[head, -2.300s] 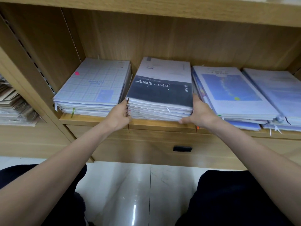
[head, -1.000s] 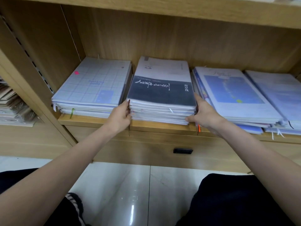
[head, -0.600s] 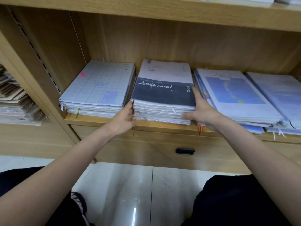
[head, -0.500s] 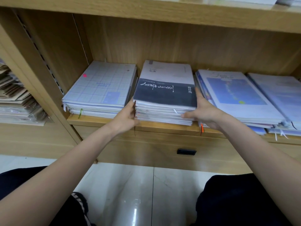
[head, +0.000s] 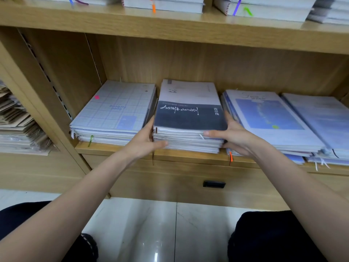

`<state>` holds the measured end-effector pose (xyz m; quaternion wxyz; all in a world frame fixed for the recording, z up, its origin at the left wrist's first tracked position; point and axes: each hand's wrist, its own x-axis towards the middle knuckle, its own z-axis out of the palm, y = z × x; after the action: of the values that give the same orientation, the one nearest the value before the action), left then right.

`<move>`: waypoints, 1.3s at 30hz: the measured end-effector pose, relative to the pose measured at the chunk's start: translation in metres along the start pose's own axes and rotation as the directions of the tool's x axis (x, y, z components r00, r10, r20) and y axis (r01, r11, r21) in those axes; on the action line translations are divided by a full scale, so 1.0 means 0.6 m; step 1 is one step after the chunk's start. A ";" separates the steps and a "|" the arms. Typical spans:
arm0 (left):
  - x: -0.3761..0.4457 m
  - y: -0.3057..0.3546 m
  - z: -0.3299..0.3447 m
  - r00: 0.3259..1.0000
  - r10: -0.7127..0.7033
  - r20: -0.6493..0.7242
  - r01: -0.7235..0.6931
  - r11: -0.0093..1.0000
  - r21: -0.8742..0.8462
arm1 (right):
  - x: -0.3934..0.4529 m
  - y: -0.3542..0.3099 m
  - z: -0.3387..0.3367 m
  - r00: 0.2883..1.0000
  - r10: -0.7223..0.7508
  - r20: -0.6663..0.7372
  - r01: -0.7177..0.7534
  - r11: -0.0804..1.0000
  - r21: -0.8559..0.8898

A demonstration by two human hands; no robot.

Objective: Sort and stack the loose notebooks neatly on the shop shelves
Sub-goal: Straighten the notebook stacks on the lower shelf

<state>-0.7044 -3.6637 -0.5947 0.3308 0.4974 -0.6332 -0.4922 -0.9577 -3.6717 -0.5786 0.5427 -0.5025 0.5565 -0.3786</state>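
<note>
Brown paper goods (head: 17, 118) lie heaped in the neighbouring bay at far left, past the wooden upright (head: 40, 103). Next on the shelf board (head: 117, 149) sits a pile with a pale grid-pattern cover (head: 115, 108), a green ribbon hanging from its front edge. The left hand (head: 145, 141) presses against the left side of the middle stack of notebooks (head: 188, 118), fingers running along that side and thumb laid across the front page edges. That stack, topped by a white and dark slate cover, rests at the shelf's front edge. The right hand (head: 231, 136) cups its right side, fingers up the side, thumb reaching over the front edges. Two blue-covered piles (head: 268, 118) lie to the right
</note>
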 end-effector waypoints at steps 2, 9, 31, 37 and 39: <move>0.004 0.004 0.001 0.999 0.018 -0.029 -0.017 1.000 0.010 | 0.005 0.001 0.003 1.000 0.023 -0.019 -0.022 0.996 0.084; 0.021 0.006 -0.001 1.000 0.014 -0.022 -0.014 1.000 -0.010 | 0.021 -0.005 0.003 0.998 0.033 -0.055 -0.025 0.990 0.137; 0.024 -0.007 -0.013 0.998 -0.043 -0.036 0.043 0.999 0.006 | 0.026 -0.004 0.009 0.997 -0.075 -0.028 0.075 0.997 0.006; 0.016 -0.007 -0.019 0.998 -0.009 -0.062 0.006 0.999 -0.042 | 0.016 -0.019 0.006 0.982 -0.191 -0.009 0.147 0.788 -0.598; 0.011 -0.004 -0.021 0.997 0.015 -0.075 -0.019 0.999 -0.041 | 0.013 -0.021 0.008 0.980 -0.200 0.002 0.150 0.726 -0.671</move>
<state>-0.6939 -3.6740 -0.5939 0.3688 0.5030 -0.6141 -0.4836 -0.9506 -3.6815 -0.5690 0.2688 -0.6999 0.6237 -0.2212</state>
